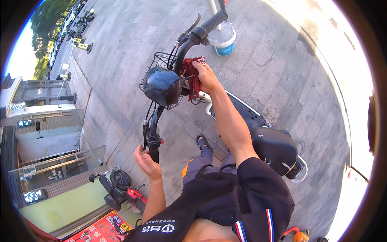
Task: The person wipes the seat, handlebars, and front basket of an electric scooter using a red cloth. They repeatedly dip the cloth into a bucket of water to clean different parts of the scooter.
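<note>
An electric bike stands in front of me, its black handlebar (183, 50) running from upper right to lower left. My right hand (207, 76) is closed on a dark red cloth (192, 78), pressed against the steering stem beside the bar. Next to the cloth sits a rounded black housing (162, 86) with wet-looking spots on top. A wire basket (161, 59) shows partly behind it. My left hand (148, 163) is beside the left grip (154, 155), with fingers apart and nothing held. Whether it touches the grip I cannot tell.
The bike's black seat (274, 149) is to my right. A white bucket (222, 40) with a blue lower part stands beyond the far grip. At the lower left are a red scooter (137, 197) and a red sign board (105, 229). Grey stone paving (262, 68) lies around the bike.
</note>
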Tool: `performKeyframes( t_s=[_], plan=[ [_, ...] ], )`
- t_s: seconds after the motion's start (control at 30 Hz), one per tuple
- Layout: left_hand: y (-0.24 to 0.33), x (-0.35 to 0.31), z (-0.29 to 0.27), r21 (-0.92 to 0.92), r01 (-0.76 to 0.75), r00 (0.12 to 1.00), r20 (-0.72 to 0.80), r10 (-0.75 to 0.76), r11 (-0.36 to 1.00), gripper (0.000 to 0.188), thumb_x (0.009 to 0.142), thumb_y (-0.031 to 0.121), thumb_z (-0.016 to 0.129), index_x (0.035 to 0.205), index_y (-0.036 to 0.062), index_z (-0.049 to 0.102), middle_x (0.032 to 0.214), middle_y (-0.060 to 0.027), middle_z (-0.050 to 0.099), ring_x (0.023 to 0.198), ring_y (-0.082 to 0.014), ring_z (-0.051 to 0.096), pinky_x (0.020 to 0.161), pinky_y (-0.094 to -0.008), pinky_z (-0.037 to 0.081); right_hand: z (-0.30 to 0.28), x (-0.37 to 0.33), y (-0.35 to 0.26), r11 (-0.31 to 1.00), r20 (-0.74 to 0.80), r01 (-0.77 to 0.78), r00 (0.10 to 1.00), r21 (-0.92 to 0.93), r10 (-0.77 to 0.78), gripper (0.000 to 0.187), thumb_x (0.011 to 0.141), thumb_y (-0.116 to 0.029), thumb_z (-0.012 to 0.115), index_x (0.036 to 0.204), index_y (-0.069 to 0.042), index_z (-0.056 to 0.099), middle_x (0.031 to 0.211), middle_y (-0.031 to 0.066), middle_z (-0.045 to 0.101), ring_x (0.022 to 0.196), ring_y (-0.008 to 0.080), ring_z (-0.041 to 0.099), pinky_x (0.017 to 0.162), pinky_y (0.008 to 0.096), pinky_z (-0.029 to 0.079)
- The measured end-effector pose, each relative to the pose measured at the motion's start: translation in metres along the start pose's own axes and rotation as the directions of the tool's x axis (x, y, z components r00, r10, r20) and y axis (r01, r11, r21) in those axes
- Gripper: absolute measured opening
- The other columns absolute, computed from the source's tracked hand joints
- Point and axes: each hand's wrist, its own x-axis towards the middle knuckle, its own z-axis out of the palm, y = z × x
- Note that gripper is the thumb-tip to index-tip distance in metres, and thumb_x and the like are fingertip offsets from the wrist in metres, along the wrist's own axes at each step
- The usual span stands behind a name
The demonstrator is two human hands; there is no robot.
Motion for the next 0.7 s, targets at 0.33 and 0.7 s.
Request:
performKeyframes(
  t_s=[0.33,0.7],
  plan=[
    [-0.003,-0.002,0.000,-0.048,0.004,1.000,-0.001,-0.005,0.999,0.059,0.103,0.043,0.038,0.129,-0.0095,0.048,0.125,-0.0179,0.047,0.087,-0.0196,0.055,0.080,-0.0330,0.046,0.058,-0.030,-0.068,0.516,-0.025,0.556,0.664,-0.651,-0.747,0.016,0.094,-0.010,0.062,0.106,-0.001,0.064,0.107,0.0106,0.056,0.093,0.0176,0.062,0.082,0.0305,0.050],
    [-0.006,-0.004,0.000,-0.161,0.041,0.999,-0.004,-0.042,0.986,0.059,0.103,0.043,0.038,0.130,-0.0088,0.047,0.126,-0.0180,0.046,0.086,-0.0201,0.055,0.078,-0.0323,0.046,0.126,0.071,-0.108,-0.416,0.347,0.207,0.890,-0.885,-0.295,0.029,0.088,-0.027,0.064,0.107,-0.005,0.067,0.111,0.0163,0.063,0.106,0.0353,0.060,0.089,0.0440,0.049]
  ],
)
